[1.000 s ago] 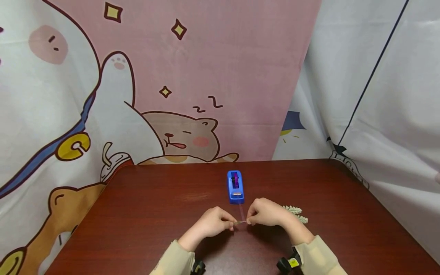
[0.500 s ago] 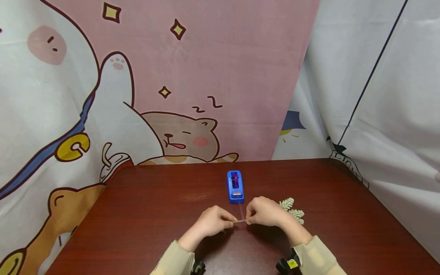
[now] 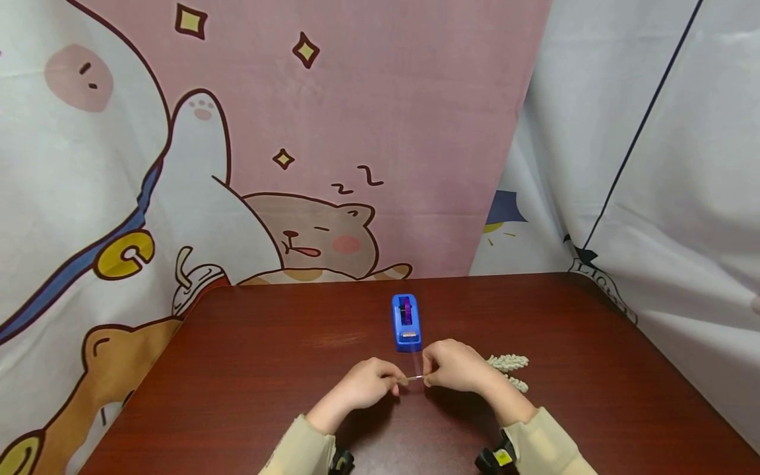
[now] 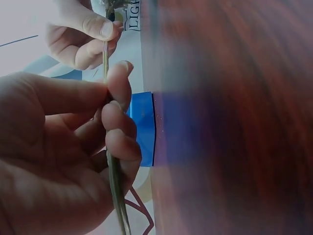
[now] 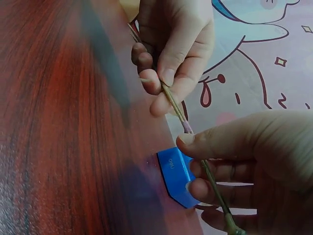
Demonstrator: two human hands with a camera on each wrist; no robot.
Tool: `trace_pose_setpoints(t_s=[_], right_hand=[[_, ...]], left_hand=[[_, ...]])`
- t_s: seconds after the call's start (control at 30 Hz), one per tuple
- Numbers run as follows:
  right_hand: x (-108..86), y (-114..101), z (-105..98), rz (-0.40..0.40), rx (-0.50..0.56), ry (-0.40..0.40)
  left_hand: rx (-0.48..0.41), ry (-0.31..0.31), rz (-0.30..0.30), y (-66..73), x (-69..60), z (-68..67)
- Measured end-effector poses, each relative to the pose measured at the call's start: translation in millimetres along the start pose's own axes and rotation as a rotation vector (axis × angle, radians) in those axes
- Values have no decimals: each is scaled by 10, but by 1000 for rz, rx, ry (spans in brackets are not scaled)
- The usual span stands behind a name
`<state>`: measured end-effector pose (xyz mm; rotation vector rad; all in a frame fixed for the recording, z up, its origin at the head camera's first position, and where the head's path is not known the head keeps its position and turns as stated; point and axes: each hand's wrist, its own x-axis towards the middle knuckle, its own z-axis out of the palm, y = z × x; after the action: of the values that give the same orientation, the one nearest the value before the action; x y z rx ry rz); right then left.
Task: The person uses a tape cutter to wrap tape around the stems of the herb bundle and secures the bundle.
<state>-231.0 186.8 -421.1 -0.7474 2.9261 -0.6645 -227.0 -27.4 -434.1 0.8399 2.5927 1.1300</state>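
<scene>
Two thin green-brown stems run together between both hands. My left hand pinches them between thumb and fingers, and their lower ends pass along its curled fingers in the left wrist view. My right hand pinches them farther up, close to a pinkish band of tape round the stems. Pale green leafy heads of the sprigs stick out beyond the right hand. From the blue tape dispenser, a clear strip of tape stretches to the stems beside the right fingertips.
The dispenser, with a purple roll, stands on the dark red-brown table just beyond the hands. A printed cloth hangs behind the table, and a white cloth hangs at the right.
The leafy heads have turned, spreading apart and then lying flatter, as the stems rotate. My left fingers have shifted slightly on the stems; both hands stay near the same place.
</scene>
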Motion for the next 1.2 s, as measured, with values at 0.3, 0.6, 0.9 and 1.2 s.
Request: trace_pose_setpoints(t_s=[0.3, 0.6, 0.9, 1.2], right_hand=[[2, -3, -8, 7, 31, 26], [-14, 48, -74, -16, 89, -45], [-40, 39, -89, -2, 56, -65], [-24, 30, -65, 35, 38, -28]], left_hand=[[2, 31, 7, -7, 11, -35], [-17, 59, -15, -25, 2, -12], [-2, 84, -7, -57, 5, 8], [21, 107, -6, -67, 13, 3]])
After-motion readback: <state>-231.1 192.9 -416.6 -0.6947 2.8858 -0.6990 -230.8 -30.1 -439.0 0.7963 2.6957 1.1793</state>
